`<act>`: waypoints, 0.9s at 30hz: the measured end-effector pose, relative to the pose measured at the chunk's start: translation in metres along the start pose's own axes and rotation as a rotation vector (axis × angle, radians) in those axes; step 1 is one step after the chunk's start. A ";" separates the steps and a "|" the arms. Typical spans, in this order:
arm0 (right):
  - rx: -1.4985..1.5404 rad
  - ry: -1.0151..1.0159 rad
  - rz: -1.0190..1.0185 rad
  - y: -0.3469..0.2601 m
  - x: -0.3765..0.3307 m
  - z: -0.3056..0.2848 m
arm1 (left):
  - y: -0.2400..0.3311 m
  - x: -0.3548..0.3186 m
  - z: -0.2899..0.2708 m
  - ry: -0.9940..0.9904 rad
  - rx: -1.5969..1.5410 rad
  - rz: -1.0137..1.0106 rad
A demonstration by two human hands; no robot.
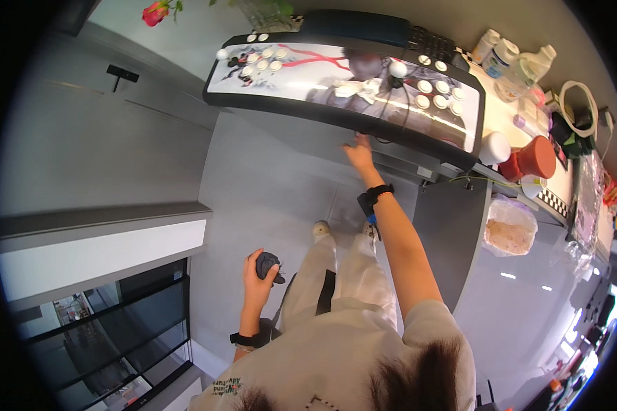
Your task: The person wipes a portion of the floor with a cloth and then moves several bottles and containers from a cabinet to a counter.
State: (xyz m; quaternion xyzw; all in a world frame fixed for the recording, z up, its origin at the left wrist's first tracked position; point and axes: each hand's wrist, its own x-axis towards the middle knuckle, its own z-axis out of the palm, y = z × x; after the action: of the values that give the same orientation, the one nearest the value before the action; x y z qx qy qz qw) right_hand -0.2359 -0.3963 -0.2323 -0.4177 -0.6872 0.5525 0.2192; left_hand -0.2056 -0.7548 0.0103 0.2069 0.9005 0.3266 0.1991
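Observation:
My left hand (257, 277) hangs low beside my leg and is closed around a small dark grey object (269, 265). My right hand (358, 152) reaches forward with the arm stretched out. Its fingers touch the front edge of a black arcade control panel (336, 118) with white round buttons (432, 92), a ball-top joystick (397, 69) and printed artwork. A black band sits on each wrist.
To the right, a counter (507, 116) carries white bottles (500, 55), a red container (531, 159), a white cup and a coiled cable. A plastic bag (509, 229) hangs under it. Grey floor (267, 185) lies ahead; a grey ledge and glass (103, 322) stand at left.

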 end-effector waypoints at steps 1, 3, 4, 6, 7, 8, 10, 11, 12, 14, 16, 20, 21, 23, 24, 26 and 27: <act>0.026 0.023 0.035 0.001 0.001 0.003 | -0.005 -0.001 -0.005 0.013 -0.007 -0.010; -0.008 0.108 -0.065 0.008 0.006 0.002 | -0.016 -0.001 -0.009 0.021 -0.038 -0.023; -0.028 0.155 -0.115 0.011 0.007 0.001 | -0.023 0.001 -0.010 0.013 -0.050 -0.009; 0.044 0.117 -0.057 0.000 -0.008 0.005 | -0.038 0.007 -0.018 0.006 -0.060 0.010; 0.049 0.108 -0.016 -0.006 -0.018 0.008 | -0.041 0.012 -0.024 -0.004 -0.064 0.036; 0.048 0.104 0.028 -0.010 -0.030 0.009 | -0.045 0.017 -0.029 -0.024 -0.076 0.047; 0.061 0.058 -0.021 -0.011 -0.059 0.015 | -0.053 0.029 -0.040 -0.068 -0.100 0.070; 0.054 0.043 -0.054 -0.014 -0.069 0.011 | -0.056 0.039 -0.042 -0.089 -0.137 0.063; 0.025 0.025 -0.030 -0.021 -0.086 0.015 | -0.059 0.045 -0.050 -0.105 -0.156 0.046; -0.038 -0.007 0.017 -0.039 -0.118 0.023 | -0.067 0.061 -0.064 -0.140 -0.200 0.014; -0.076 -0.069 0.024 -0.058 -0.148 0.033 | -0.094 0.079 -0.069 -0.146 -0.171 0.119; -0.175 -0.181 0.042 -0.072 -0.203 0.059 | -0.120 0.118 -0.073 -0.328 -0.246 0.154; -0.191 -0.252 0.040 -0.082 -0.216 0.068 | -0.119 0.124 -0.077 -0.364 -0.270 0.143; -0.204 -0.420 0.050 -0.088 -0.236 0.089 | -0.113 0.134 -0.085 -0.467 -0.292 0.114; -0.194 -0.521 0.060 -0.088 -0.243 0.103 | -0.115 0.138 -0.087 -0.508 -0.261 0.132; -0.131 -0.667 -0.055 -0.093 -0.256 0.130 | -0.121 0.143 -0.091 -0.590 -0.198 0.166; -0.094 -0.737 -0.114 -0.097 -0.260 0.145 | -0.124 0.145 -0.094 -0.655 -0.195 0.130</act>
State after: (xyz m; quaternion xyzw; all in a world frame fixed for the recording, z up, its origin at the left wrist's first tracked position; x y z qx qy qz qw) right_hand -0.2340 -0.6961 -0.1412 -0.1616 -0.7667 0.6205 -0.0320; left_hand -0.4032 -0.8163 -0.0382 0.3376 0.7383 0.3391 0.4753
